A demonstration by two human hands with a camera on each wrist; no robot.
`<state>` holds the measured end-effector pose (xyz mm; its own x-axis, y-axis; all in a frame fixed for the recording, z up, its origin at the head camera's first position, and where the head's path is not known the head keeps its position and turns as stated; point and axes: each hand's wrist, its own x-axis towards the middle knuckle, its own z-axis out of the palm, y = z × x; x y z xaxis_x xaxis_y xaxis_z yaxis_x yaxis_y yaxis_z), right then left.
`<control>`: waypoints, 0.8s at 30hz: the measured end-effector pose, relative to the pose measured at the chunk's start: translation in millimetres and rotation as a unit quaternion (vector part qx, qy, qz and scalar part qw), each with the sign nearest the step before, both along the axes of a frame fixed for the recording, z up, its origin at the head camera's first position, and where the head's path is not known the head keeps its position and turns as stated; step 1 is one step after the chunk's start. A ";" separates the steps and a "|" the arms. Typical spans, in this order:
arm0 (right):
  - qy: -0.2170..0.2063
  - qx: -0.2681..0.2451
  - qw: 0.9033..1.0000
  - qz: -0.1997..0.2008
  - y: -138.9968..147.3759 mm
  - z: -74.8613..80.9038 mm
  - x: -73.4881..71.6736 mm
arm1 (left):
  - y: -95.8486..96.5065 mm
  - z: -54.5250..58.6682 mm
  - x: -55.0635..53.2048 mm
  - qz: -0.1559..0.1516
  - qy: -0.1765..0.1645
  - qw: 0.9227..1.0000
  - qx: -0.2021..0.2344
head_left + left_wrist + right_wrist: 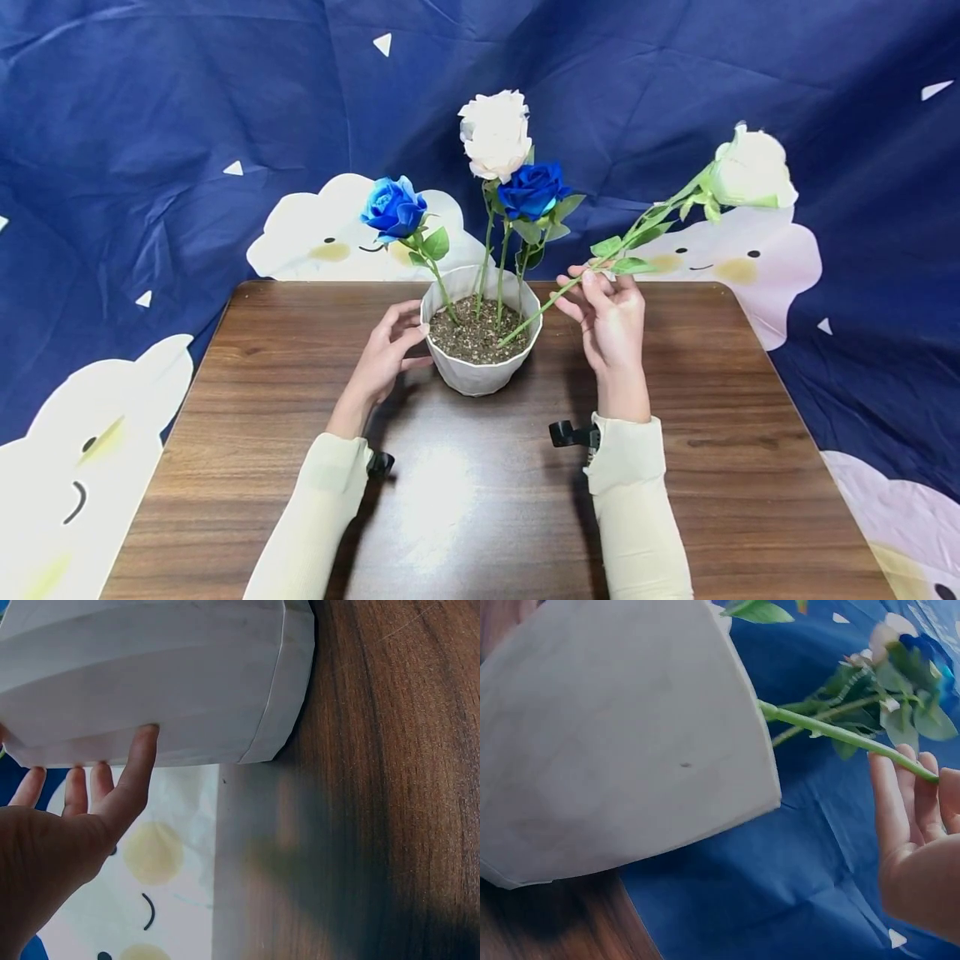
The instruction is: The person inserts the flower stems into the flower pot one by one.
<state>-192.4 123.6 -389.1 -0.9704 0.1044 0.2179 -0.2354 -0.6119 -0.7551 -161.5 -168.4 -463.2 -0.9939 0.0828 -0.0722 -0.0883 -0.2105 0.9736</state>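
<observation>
A white pot [480,377] filled with dark soil [471,340] stands toward the table's far side. My left hand [384,354] rests against the pot's left side, its fingertips touching the wall in the left wrist view. Between thumb and fingers, my right hand [615,321] pinches the green stem of a white rose [752,169]. That stem slants down over the pot's right rim, its lower end at the soil; whether it is in the soil I cannot tell. Upright in the pot are a light blue rose [393,208], a dark blue rose [534,192] and a white flower [495,135].
The brown wooden table [262,483] carries the pot, and its far edge lies just behind it. A dark blue cloth [187,100] with white clouds and triangles hangs behind and around the table. A small black camera [564,433] is strapped to the right wrist.
</observation>
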 end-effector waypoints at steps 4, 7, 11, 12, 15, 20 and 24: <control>0.005 0.039 0.999 -0.015 -10.5 -1.0 0.8 | -0.3 0.2 0.0 -0.001 -0.001 1.000 0.000; 0.011 0.059 0.998 -0.020 -17.5 -2.0 1.9 | -0.4 0.4 0.0 -0.002 -0.001 1.000 0.001; 0.020 0.079 0.997 -0.019 -25.6 -2.3 3.9 | -0.4 0.9 -0.3 -0.003 -0.002 1.000 0.000; 0.024 0.082 0.996 -0.016 -27.5 -2.3 4.3 | -0.4 1.1 -0.4 -0.004 -0.002 1.000 -0.001; 0.030 0.090 0.995 -0.008 -32.5 -2.8 5.2 | -0.4 1.5 -0.4 -0.005 -0.002 1.000 -0.001; 0.039 0.107 0.993 -0.004 -39.0 -6.1 5.4 | -0.6 1.6 0.0 -0.005 -0.002 1.000 -0.001; 0.049 0.119 0.992 -0.006 -43.5 -8.7 6.1 | -0.6 1.9 0.5 -0.006 -0.002 1.000 -0.002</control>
